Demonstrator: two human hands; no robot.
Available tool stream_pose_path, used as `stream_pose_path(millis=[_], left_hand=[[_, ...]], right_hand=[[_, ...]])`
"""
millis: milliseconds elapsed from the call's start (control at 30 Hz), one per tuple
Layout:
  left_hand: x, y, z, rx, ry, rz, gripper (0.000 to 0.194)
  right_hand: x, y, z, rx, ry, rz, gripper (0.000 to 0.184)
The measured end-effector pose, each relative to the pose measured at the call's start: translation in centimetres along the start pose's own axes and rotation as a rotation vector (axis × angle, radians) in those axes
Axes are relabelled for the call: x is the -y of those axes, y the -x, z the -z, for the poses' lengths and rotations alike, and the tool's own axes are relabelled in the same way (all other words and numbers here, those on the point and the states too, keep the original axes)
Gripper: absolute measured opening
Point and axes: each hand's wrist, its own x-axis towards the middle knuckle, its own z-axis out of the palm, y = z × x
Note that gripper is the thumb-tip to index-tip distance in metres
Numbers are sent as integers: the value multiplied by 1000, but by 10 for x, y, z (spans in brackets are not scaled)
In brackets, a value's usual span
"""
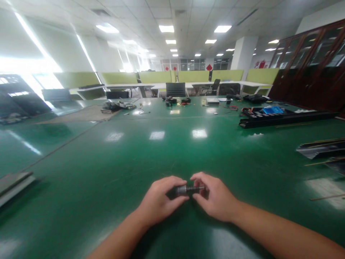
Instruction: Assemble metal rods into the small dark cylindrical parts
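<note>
Both my hands meet low at the middle of a green table (pixel 172 151). Between them is a small metal cylinder with a thin shaft (pixel 187 189). My left hand (pixel 159 199) has its fingers curled round the thicker grey end. My right hand (pixel 214 196) pinches the darker shaft end with thumb and fingers. The part lies just above the tabletop, partly hidden by my fingers.
A long black tray (pixel 283 117) with small parts and a blue packet lies at the right. Dark flat pieces (pixel 320 148) sit at the right edge, a grey slab (pixel 13 183) at the left. Tools and cables (pixel 118 105) lie far back, before desks and chairs.
</note>
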Motion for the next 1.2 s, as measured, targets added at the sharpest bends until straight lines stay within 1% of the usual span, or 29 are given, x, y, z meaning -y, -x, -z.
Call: stream_pose_path(millis=[100, 200, 433, 533, 633, 733, 833, 900, 1033, 1133, 1200], left_hand=[[0, 1, -1, -7, 1, -6, 29], [2, 1, 0, 12, 3, 23, 28], [0, -1, -5, 49, 74, 90, 27], [0, -6, -8, 31, 124, 110, 26], [3, -12, -6, 10, 132, 137, 27], [10, -17, 4, 46, 123, 181, 28], [22, -20, 16, 100, 144, 257, 31], [30, -22, 21, 107, 171, 308, 33], [44, -24, 24, 112, 170, 335, 33], [49, -22, 23, 118, 170, 331, 32], [51, -19, 20, 117, 190, 336, 32]], right_hand=[[5, 2, 2, -13, 107, 71, 34], [7, 2, 4, -13, 171, 101, 30], [7, -2, 1, -40, 203, 153, 29], [5, -4, -1, -85, 227, 167, 30], [6, -6, 0, -133, 264, 164, 35], [13, -9, 3, -147, 305, 109, 48], [26, -16, 5, -91, 310, -13, 71], [34, -22, 4, -49, 289, -64, 82], [42, -32, -3, -95, 277, -95, 87], [39, -33, -11, -113, 253, -142, 88], [35, -31, -17, -132, 202, -145, 85]])
